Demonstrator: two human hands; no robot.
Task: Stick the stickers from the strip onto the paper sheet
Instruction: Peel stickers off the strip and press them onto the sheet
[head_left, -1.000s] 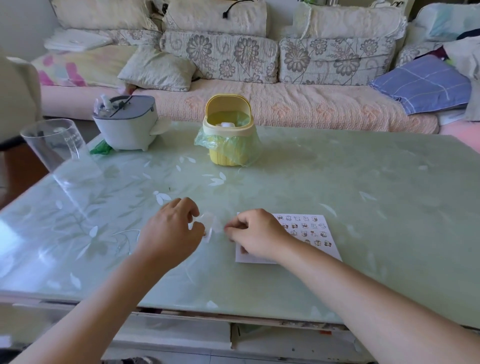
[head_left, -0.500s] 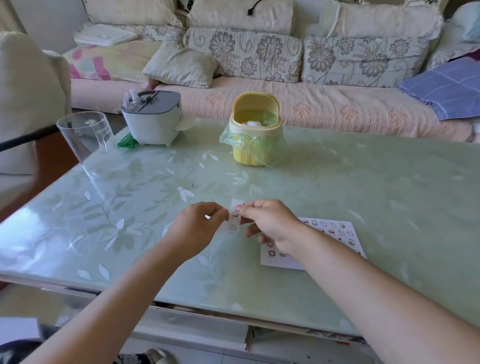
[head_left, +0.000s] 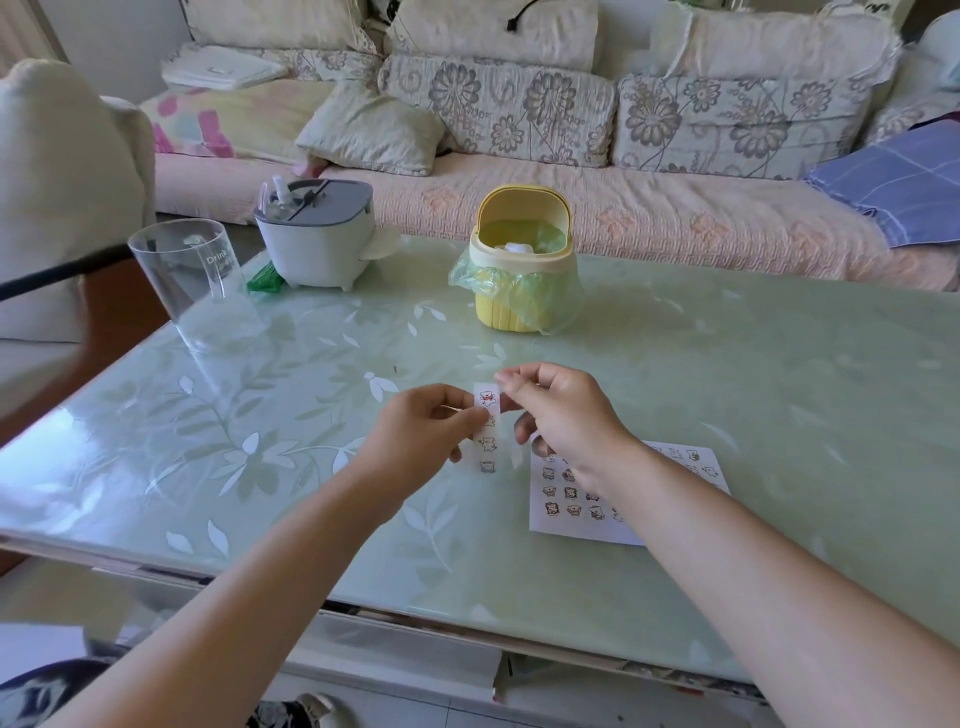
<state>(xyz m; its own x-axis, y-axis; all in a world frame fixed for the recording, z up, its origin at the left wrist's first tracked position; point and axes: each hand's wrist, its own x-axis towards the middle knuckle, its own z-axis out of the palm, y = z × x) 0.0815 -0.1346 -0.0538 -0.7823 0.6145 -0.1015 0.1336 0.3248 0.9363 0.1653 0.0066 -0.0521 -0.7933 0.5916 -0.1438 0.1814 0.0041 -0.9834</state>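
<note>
The strip (head_left: 487, 441) is off the desk (head_left: 727, 389), held between both hands above its middle, a little toward the near edge. Its long axis runs from the far end down toward the person, with small animal stickers in a single column along it. The left hand (head_left: 421, 431) pinches the strip's left edge a short way below the top sticker (head_left: 487, 399). The right hand (head_left: 566, 415) pinches at the strip's far right corner, beside that sticker; whether its fingertips have the sticker's edge or only the backing is too small to tell. The paper sheet (head_left: 571, 527) lies flat on the desk just right of the strip and nearer the near edge, with rows of stickers already on it. The right wrist hangs over its far left corner. So the sheet sits on the right hand's side, and the left hand is well clear of it. I judge that a peeled sticker needs only a short carry rightward and down, and the right hand is better placed to make it while the left steadies the strip.
</note>
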